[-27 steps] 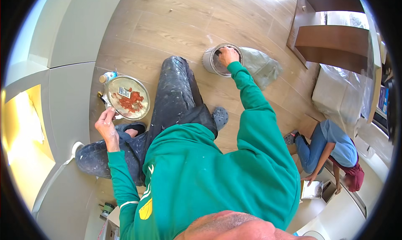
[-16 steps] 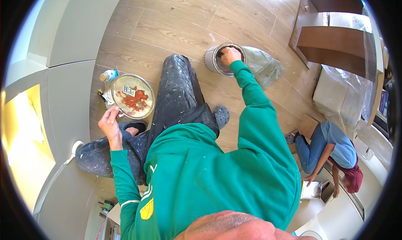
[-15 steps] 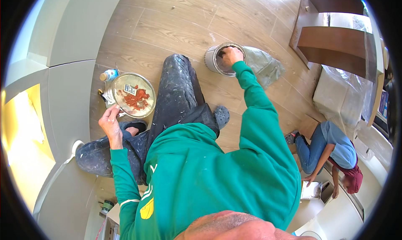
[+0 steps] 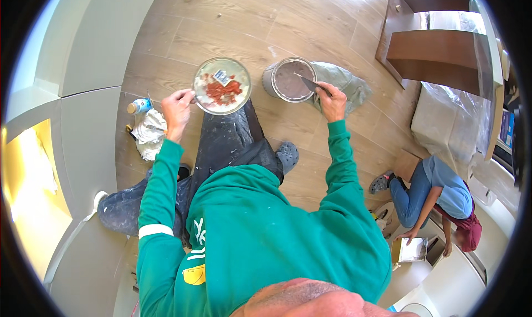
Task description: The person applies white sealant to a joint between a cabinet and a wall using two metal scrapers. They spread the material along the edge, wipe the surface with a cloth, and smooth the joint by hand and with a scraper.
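Observation:
My left hand [image 4: 176, 111] pinches the edge of a round lid [image 4: 237, 69], holding it up above my knee. Red paste [image 4: 224, 92] is smeared over the middle of the lid, with a small printed label beside it. My right hand [image 4: 333, 102] grips a putty knife [image 4: 306, 83] with a dark blade, its tip over an open metal can [image 4: 269, 83]. Brownish-grey filler [image 4: 288, 76] fills the can, which stands on the floor to the right of the lid.
A greenish plastic bag [image 4: 346, 87] lies beside the can. Left stand a small blue-and-white bottle [image 4: 139, 105] and crumpled white plastic [image 4: 148, 133] near grey cabinets [image 4: 91, 123]. Brown wooden shelving [image 4: 438, 57] and a plastic-wrapped block [image 4: 449, 120] stand right. A co-worker [image 4: 449, 192] crouches lower right.
My left hand has lifted the lid off the crumpled plastic and brought it right, near the can. My right hand has come out of the can with the putty knife.

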The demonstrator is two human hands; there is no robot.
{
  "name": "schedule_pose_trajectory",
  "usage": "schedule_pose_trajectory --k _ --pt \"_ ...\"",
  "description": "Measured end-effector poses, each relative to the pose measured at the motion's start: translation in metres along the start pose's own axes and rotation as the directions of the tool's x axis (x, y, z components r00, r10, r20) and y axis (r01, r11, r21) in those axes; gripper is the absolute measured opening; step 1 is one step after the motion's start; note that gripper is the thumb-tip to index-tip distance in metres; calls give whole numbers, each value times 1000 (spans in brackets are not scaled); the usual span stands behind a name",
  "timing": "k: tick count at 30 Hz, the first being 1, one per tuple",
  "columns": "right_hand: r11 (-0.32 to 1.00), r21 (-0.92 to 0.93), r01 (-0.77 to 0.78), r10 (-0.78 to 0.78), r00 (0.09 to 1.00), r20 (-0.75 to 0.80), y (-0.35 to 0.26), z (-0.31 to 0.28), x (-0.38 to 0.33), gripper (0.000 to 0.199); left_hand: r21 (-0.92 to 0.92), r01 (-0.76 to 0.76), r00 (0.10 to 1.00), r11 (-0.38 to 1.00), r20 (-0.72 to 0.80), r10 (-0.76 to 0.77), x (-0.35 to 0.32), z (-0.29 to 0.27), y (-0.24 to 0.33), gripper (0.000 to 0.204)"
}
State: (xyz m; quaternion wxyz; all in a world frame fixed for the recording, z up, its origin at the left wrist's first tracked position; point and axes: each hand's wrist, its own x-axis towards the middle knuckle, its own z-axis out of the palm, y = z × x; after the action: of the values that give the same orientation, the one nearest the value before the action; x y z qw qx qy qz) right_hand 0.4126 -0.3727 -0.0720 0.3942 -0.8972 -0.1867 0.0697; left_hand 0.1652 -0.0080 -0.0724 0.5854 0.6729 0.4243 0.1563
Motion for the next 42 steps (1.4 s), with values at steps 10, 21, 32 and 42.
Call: schedule_pose_trajectory --k 10,21,32,42 --pt "754 653 -69 206 969 -134 16 4 -27 20 156 -20 998 988 55 12 27 119 -12 17" --pt "312 945 95 318 927 -197 16 -24 -31 22 231 24 982 973 177 -66 3 228 4 18" --pt "208 978 8 305 949 -73 -21 -6 -34 20 298 -121 969 947 243 48 3 212 3 17" --pt "0 908 -419 -91 904 417 -181 83 -89 20 -643 243 938 726 348 -6 -131 10 60 31"
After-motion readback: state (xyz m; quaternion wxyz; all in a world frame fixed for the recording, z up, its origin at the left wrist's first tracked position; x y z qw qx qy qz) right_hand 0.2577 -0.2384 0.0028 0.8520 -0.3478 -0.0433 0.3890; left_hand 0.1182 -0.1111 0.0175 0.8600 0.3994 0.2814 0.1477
